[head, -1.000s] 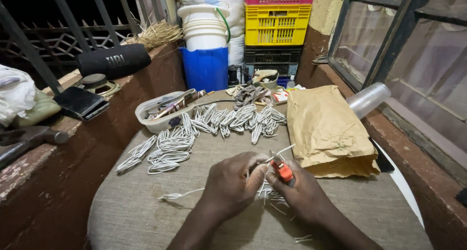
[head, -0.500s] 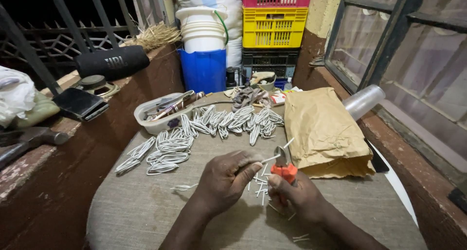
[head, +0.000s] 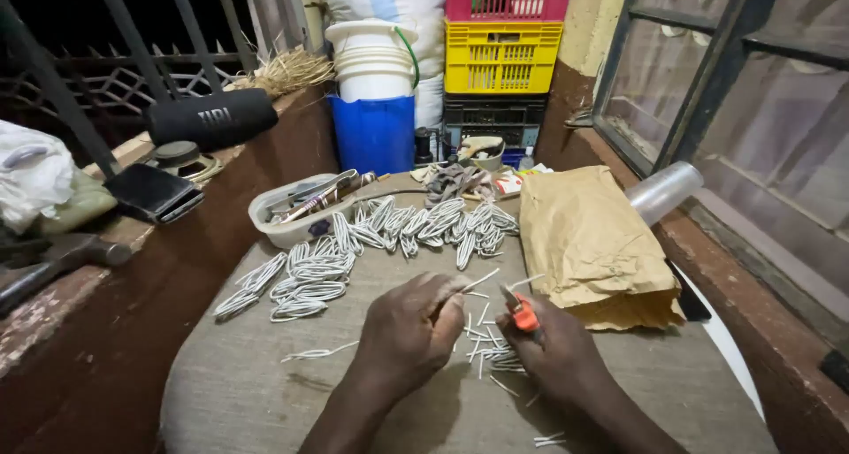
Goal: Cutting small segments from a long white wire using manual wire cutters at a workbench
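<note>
left hand [head: 409, 330] is curled nearly closed, pinching one white wire piece [head: 478, 282] that sticks up toward the right. right hand [head: 557, 357] is wrapped shut around an orange-handled cutter [head: 523, 312]. compared with a second ago the wire looks shorter, and the scatter of cut wire bits [head: 482, 343] between the hands has grown, so trimming seems to be moving along. it all sits on a cloth-covered round table [head: 248, 392]. further out, folded white wire bundles [head: 354, 251], a brown paper bag [head: 588, 242], a white tray of tools [head: 296, 211], then stacked crates [head: 504, 56].
</note>
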